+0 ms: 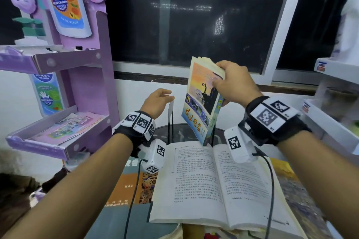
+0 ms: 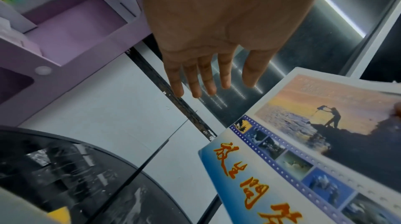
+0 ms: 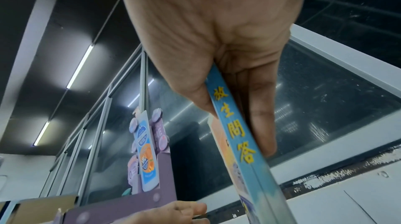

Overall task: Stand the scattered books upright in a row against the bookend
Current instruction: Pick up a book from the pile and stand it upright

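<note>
Glossy paperback with the sunset cover (image 1: 204,101) is held in the air by the right hand (image 1: 232,83), thumb on the front cover and fingers behind, pinching the top edge near the spine. It hangs tilted, its lower corner over the far edge of the open book (image 1: 215,180); in the right wrist view the blue spine (image 3: 236,133) runs down between thumb and fingers. Judgement: gripping high lets the bottom edge come down first, so the book can be stood up, not laid flat.

Left hand (image 1: 158,103) holds nothing; fingers straight and slightly spread (left wrist view), hovering just left of the bookend (image 1: 171,120). Probably ready to steady the bookend or catch the book as it lands.

Bookend: thin upright plate on the far part of the dark round table (image 2: 65,167), left of the held book. No book stands against it yet.

Still flat on the near side: the open book, an orange-and-grey book (image 1: 124,188) under its left half, a yellow one (image 1: 281,167) at right. Purple cardboard display rack (image 1: 81,83) stands far left.
</note>
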The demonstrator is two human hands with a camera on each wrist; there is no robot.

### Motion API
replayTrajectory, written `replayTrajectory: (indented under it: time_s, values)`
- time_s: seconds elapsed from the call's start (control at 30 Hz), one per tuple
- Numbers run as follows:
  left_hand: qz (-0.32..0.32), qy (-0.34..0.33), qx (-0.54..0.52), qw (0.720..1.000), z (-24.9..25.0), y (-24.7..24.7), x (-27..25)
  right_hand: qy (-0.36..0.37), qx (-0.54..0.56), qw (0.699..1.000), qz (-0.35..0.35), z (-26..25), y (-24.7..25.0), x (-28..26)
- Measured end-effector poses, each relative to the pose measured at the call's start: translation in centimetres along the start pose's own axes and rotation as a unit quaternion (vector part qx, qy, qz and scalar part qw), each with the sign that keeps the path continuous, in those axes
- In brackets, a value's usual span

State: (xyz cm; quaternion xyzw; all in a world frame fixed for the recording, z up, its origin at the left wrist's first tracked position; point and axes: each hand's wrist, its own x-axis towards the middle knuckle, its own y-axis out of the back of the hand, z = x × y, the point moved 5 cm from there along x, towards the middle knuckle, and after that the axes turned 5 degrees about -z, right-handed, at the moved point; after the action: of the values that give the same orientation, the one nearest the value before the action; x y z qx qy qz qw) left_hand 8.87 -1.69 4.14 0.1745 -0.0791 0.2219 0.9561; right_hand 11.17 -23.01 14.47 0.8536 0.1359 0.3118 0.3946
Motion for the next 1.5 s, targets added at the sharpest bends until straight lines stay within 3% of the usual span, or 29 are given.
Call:
replayTrajectory:
  time_s: [0.23,0.43,0.87,1.03,1.5]
  values:
    - [-0.010,0.050,0.044,0.998,-3.5,-0.4,2.7,-0.044,-0.013,0.999,0.003,1.4,-3.5,4.7]
    - [-0.030,0.068,0.002,0.997,-5.0,-0.8,4.2,-0.061,-0.058,0.996,0.001,2.8,-6.8,7.3]
    - [-0.049,0.032,-0.068,0.996,-6.5,-0.6,4.6,-0.110,-0.030,0.983,-0.141,4.3,-13.7,9.4]
    - [-0.056,0.034,-0.102,0.993,-6.7,-0.7,4.5,-0.110,0.031,0.972,-0.204,3.5,-15.8,8.8]
    - [-0.080,0.027,-0.172,0.981,-7.0,-0.2,3.8,-0.134,0.129,0.952,-0.243,1.6,-18.5,8.8]
